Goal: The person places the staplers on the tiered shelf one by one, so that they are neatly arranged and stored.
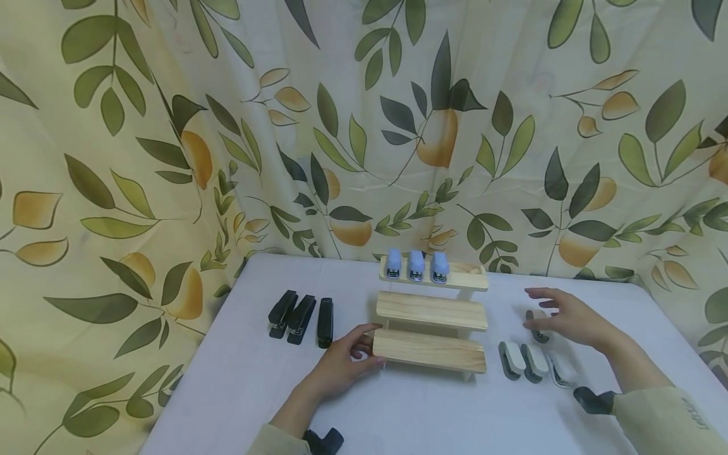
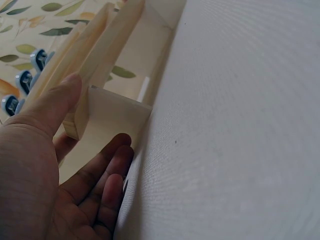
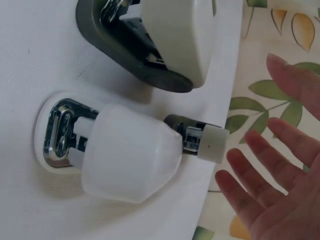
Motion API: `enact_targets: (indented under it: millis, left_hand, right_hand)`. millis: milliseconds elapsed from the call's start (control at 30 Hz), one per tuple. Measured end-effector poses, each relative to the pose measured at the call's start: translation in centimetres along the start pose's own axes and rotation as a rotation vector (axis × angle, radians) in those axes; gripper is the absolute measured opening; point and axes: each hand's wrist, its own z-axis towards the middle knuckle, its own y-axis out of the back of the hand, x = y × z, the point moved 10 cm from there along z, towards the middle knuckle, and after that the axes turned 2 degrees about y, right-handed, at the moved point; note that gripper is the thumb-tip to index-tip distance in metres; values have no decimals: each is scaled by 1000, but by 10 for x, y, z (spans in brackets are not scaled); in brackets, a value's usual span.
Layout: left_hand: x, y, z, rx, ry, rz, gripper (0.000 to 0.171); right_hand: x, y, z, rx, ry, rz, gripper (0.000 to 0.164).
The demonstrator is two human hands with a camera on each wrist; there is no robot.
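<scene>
Beige sleeves (image 1: 665, 414) at the lower edge, with black wrist-worn devices (image 1: 324, 441). With the left hand (image 1: 340, 363), holds the left end of the lowest board (image 1: 429, 352) of a three-tiered display stand (image 1: 432, 309) in pale wood; thumb and index finger clamped about the board's end, other fingers loosely bent below. With the right hand (image 1: 573, 316), fingers outstretched and apart beside a small grey-and-dark stapler (image 3: 212, 144), right of the stand; cannot tell whether touching. Just nearer on the white-covered desk (image 1: 239, 411), two off-white staplers with dark bases (image 1: 514, 358) and one all-white stapler (image 1: 563, 368). On the top board, three light-blue staplers (image 1: 416, 264) in a row. Left of the stand, three long black staplers (image 1: 301, 318). Behind, a cream curtain (image 1: 364, 189) printed with leaves and orange fruit.
</scene>
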Motion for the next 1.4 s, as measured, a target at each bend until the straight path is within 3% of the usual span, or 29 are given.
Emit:
enact_targets:
  millis: [333, 733, 1033, 1400]
  left_hand:
    - [1, 0, 1, 0, -7, 2, 61]
    - [3, 0, 1, 7, -3, -9, 61]
    - [3, 0, 2, 3, -2, -1, 62]
    - [5, 0, 3, -3, -4, 14, 62]
  right_hand:
    - [-19, -2, 1, 21, -47, -5, 89]
    - [-26, -4, -1, 46, -56, 13, 89]
    - [-39, -7, -1, 71, -120, -8, 93]
    - [-45, -10, 0, 85, -105, -12, 94]
